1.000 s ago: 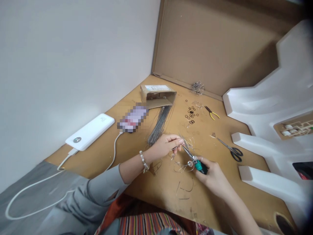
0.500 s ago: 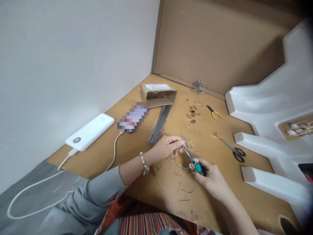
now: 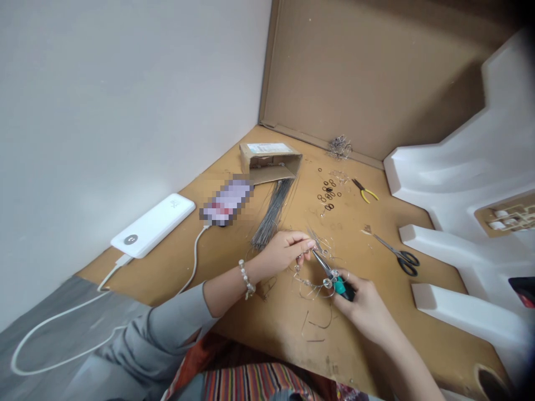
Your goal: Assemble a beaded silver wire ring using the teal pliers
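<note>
My left hand (image 3: 288, 250) pinches one end of a beaded wire piece (image 3: 308, 284), which curves down from the fingers in a loop with clear round beads. In my right hand (image 3: 359, 301) is a pair of pliers (image 3: 340, 285) with teal and black handles. Their slim metal jaws point up and left and meet the wire at my left fingertips. Two larger clear beads lie in front of the plier handles. Cut wire bits (image 3: 313, 328) lie on the table below the hands. Exactly what sits between the jaws is too small to tell.
Grey wires (image 3: 271, 217) spill from an open cardboard box (image 3: 271, 161). Dark rings (image 3: 329, 192), yellow-handled pliers (image 3: 365, 191), scissors (image 3: 399, 256) and a wire tangle (image 3: 340, 147) lie beyond. A phone (image 3: 228, 201) and white power bank (image 3: 153, 225) are left; white foam (image 3: 451, 312) stands right.
</note>
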Motion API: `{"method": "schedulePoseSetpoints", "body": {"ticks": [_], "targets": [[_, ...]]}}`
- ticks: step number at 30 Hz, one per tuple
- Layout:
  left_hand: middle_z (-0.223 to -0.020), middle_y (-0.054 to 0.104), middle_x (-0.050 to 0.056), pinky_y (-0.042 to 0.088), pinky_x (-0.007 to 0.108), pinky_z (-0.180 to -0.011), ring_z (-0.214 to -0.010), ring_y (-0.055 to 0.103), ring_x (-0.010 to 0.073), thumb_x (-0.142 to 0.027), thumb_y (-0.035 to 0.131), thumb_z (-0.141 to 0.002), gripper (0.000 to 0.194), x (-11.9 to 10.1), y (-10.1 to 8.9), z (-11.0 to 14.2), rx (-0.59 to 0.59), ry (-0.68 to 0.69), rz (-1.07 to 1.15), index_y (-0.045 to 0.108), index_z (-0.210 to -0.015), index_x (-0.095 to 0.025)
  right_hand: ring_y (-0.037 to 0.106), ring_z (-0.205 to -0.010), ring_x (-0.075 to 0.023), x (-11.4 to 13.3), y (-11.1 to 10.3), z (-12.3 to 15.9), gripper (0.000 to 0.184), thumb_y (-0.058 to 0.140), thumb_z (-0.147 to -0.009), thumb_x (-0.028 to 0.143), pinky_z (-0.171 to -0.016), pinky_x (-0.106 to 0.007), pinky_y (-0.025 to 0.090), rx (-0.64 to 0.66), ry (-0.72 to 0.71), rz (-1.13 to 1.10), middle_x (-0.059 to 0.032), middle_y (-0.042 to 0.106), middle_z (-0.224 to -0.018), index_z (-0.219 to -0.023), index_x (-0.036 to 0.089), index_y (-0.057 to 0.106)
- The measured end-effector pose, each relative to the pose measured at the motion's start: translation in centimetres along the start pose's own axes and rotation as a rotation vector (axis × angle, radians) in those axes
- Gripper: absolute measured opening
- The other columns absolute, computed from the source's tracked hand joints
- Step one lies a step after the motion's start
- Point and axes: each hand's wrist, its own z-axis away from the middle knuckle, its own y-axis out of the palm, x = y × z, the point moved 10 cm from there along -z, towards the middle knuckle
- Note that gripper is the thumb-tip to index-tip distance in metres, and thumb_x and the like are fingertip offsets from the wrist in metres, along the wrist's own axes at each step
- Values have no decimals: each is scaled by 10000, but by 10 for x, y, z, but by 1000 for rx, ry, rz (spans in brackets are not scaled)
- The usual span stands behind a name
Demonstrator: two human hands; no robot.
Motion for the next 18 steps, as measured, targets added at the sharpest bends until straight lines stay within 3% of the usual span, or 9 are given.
{"method": "schedulePoseSetpoints", "body": {"ticks": [11, 18], "targets": [[-585, 565, -21, 419, 170, -512, -506, 508, 59, -344, 505, -870, 288, -3, -19, -4, -118, 31, -68, 586, -693, -132, 486, -596, -127, 11, -4, -22, 260, 518, -737, 244, -588, -237, 416, 18, -23, 30, 13, 576, -680, -947, 175, 656], [-544, 540, -26, 413, 172, -513, -495, 499, 62, -339, 504, -864, 319, 1, -21, -6, -139, -2, -129, 556, -624, -136, 467, -573, -126, -3, 5, -30, 269, 514, -710, 267, -582, -243, 407, 38, 18, 17, 19, 559, -653, -917, 174, 659]]}}
